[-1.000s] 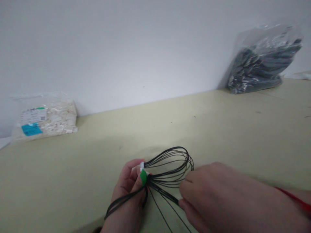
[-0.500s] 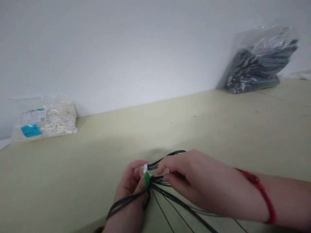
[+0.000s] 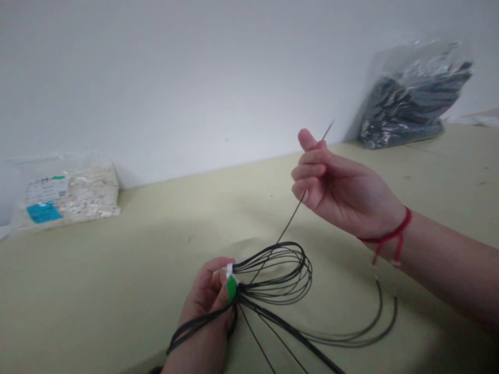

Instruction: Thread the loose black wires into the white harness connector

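Note:
Low in the middle, my left hand (image 3: 212, 298) pinches white connectors (image 3: 230, 270) beside a green tag (image 3: 231, 289). Black wires (image 3: 300, 259) loop out from the connectors to the right and back. More black wires run down to the right, and some cross over my left wrist. My right hand (image 3: 323, 179) is raised to the upper right with curled fingers closed on a single thin black wire (image 3: 289, 222). That wire stretches up from the bundle, and its tip sticks out above the fingers.
A clear bag of white parts (image 3: 93, 189) lies at the left by the wall. Another clear bag with dark contents (image 3: 417, 104) leans on the wall at the right. Two curved wire ends (image 3: 380, 306) rest on the pale table (image 3: 156, 234).
My right hand has moved up and away from the connectors, turned palm-side into view, pulling one wire taut. My left hand has barely moved. The wire loop is now uncovered.

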A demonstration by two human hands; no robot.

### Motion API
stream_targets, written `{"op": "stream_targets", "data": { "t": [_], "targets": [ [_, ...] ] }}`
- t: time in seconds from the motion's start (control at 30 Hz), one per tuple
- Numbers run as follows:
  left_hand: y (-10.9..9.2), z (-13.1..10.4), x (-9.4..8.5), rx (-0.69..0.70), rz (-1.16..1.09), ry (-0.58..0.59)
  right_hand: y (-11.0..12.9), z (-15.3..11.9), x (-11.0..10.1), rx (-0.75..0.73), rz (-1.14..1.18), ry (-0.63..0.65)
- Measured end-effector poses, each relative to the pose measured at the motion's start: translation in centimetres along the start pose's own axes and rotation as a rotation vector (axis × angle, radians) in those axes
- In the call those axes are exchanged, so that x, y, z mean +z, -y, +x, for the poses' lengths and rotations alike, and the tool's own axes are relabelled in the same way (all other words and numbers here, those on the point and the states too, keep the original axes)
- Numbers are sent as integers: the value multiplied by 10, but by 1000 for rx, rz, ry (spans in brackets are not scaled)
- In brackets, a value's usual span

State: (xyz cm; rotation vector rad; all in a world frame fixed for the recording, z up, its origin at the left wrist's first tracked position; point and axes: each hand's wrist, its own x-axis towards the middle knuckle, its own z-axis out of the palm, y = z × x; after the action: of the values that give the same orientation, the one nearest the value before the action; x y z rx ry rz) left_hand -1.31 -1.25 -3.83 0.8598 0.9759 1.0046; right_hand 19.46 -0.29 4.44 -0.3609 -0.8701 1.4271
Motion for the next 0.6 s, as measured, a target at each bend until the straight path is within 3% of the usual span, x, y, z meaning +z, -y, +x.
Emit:
{"op": "stream_targets", "data": {
  "t": [0.1,0.23,0.3,0.37,0.43,0.6],
  "targets": [
    [1,1,-3,-38,18,-5,-4,-13,20,55,-234,28],
    [5,6,-10,-68,-17,53,-24,-32,33,337,-995,145],
    [6,7,-12,-67,-32,59,-39,-39,35,317,-1420,93],
    [7,7,-13,-53,-51,57,-50,-44,36,178,-1746,67],
    [7,6,-13,-34,-68,44,-56,-48,36,108,-1874,95],
    [6,4,-9,-15,-96,11,-56,-53,36,97,-1886,137]
  ]
}}
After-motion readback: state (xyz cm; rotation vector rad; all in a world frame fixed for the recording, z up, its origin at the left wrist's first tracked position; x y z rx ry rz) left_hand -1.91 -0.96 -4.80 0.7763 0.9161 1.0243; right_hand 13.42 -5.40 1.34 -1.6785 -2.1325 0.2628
